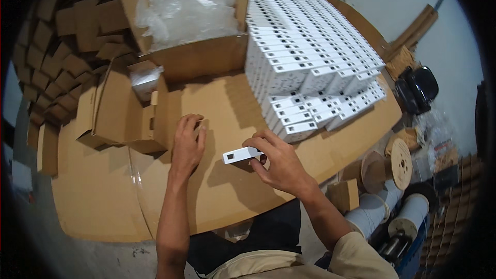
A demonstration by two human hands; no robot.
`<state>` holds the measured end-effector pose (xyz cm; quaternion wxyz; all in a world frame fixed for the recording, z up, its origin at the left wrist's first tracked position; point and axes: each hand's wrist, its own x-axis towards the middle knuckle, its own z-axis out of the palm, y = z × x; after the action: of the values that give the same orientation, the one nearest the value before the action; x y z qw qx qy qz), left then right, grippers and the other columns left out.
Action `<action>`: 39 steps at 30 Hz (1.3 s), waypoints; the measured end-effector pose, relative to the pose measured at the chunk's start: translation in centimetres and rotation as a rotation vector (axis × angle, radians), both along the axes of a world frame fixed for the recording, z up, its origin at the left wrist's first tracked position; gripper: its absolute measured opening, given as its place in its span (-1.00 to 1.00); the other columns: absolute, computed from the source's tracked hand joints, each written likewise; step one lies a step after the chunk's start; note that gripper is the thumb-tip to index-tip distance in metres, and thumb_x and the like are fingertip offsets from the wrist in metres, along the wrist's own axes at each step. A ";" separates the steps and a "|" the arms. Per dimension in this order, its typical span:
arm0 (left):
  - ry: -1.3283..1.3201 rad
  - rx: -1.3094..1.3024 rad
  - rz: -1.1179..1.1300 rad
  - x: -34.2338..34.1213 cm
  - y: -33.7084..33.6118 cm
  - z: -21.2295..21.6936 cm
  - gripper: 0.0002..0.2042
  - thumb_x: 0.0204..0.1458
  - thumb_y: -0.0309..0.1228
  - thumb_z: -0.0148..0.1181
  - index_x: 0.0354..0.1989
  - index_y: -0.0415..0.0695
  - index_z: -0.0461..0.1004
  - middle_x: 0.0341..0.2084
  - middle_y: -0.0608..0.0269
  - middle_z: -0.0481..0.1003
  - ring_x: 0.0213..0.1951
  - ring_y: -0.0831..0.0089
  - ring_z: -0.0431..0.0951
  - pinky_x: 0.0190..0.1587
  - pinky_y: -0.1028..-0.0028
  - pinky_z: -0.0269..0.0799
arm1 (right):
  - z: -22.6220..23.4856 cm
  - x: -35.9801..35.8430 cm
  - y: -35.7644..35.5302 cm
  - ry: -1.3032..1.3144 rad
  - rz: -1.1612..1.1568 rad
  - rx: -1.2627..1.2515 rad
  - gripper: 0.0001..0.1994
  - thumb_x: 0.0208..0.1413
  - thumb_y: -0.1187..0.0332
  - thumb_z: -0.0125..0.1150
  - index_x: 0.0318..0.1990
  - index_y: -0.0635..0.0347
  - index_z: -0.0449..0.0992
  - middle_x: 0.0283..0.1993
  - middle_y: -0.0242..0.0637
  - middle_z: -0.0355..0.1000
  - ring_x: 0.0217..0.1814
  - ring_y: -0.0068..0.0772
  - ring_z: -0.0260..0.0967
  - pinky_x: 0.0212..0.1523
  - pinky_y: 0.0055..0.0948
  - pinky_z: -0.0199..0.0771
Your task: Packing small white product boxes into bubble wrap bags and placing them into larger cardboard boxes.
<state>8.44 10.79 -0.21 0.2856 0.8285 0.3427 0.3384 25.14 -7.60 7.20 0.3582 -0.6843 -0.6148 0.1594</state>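
Observation:
My right hand (279, 161) grips a small white box (241, 154) by its right end, holding it just above the cardboard-covered table (227, 196). My left hand (187, 142) lies flat on the cardboard, fingers together, a little left of the box and touching nothing else. Beyond the right hand stands a big stack of identical white boxes (310, 57) in rows; the nearest row (297, 124) is a short way from my fingers.
A large open carton of clear plastic bags (188, 13) stands at the back. A smaller open carton (126, 108) sits left of my left hand. Folded cardboard pieces (57, 46) pile up at far left. Cable spools (400, 163) and rolls lie on the floor at right.

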 end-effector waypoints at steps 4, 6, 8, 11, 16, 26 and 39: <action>-0.108 -0.147 0.095 0.0 0.1 1.0 -0.79 0.29 -0.43 0.00 -0.04 -0.26 0.49 -0.18 -0.08 0.52 -0.19 0.04 0.56 -0.10 0.21 0.46 | -1.5 -1.6 4.0 -0.048 -0.008 0.125 -0.68 0.01 0.55 0.32 -0.05 0.08 0.50 -0.05 -0.21 0.40 -0.25 -0.08 0.52 -0.27 -0.15 0.55; -0.152 -0.213 0.140 -0.3 0.5 1.3 -0.72 0.35 -0.30 -0.07 -0.10 -0.23 0.52 -0.47 0.01 0.51 -0.36 0.15 0.54 -0.23 0.23 0.41 | -2.0 -2.0 5.9 -0.070 -0.021 0.165 -0.68 0.00 0.56 0.31 -0.05 0.09 0.50 -0.05 -0.19 0.39 -0.25 -0.08 0.51 -0.27 -0.15 0.55; -0.180 -0.267 0.158 -0.1 0.3 1.7 -0.72 0.36 -0.29 -0.08 -0.10 -0.22 0.51 -0.50 0.06 0.47 -0.39 0.22 0.51 -0.26 0.25 0.39 | -2.9 -1.9 7.6 0.001 -0.066 0.235 -0.66 -0.01 0.60 0.30 -0.04 0.12 0.50 -0.02 -0.13 0.35 -0.25 -0.06 0.51 -0.27 -0.14 0.55; -0.250 -0.315 0.161 0.0 0.7 1.2 -0.71 0.38 -0.24 -0.08 -0.11 -0.19 0.51 -0.53 0.21 0.40 -0.44 0.47 0.40 -0.34 0.38 0.34 | -4.1 -2.2 10.1 0.021 -0.094 0.247 -0.62 -0.04 0.68 0.24 -0.03 0.15 0.51 0.02 -0.07 0.29 -0.25 -0.08 0.49 -0.26 -0.18 0.57; -0.591 -0.464 0.080 0.6 3.3 -2.6 -0.74 0.36 -0.25 -0.01 0.06 -0.09 0.48 -0.44 0.39 0.44 -0.42 0.64 0.37 -0.35 0.59 0.33 | -6.6 -1.1 12.8 0.218 -0.014 0.369 -0.61 0.01 0.69 0.09 0.02 0.20 0.52 0.15 -0.07 0.26 -0.14 -0.19 0.50 -0.16 -0.34 0.57; -0.622 -0.481 0.031 3.2 4.1 -2.6 -0.60 0.25 -0.44 0.13 0.26 -0.16 0.36 -0.12 0.13 0.57 -0.11 0.46 0.57 -0.06 0.46 0.54 | -11.0 1.5 14.8 0.680 -0.060 0.341 -0.75 0.22 0.60 0.11 0.05 0.30 0.40 0.06 -0.14 0.44 0.02 -0.46 0.48 -0.01 -0.51 0.48; -0.297 -0.331 0.015 2.3 3.5 -1.2 -0.69 0.17 -0.63 0.10 0.10 -0.22 0.41 -0.07 0.03 0.59 0.00 0.24 0.62 0.04 0.30 0.53 | -10.8 2.9 14.3 0.338 -0.176 0.248 -0.55 0.13 0.58 0.24 0.14 0.26 0.23 0.01 0.05 0.49 0.13 -0.06 0.50 0.12 -0.22 0.49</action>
<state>10.71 14.29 -1.39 0.4624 0.7089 0.3539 0.3979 28.02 6.74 -3.63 0.5501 -0.6495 -0.4990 0.1632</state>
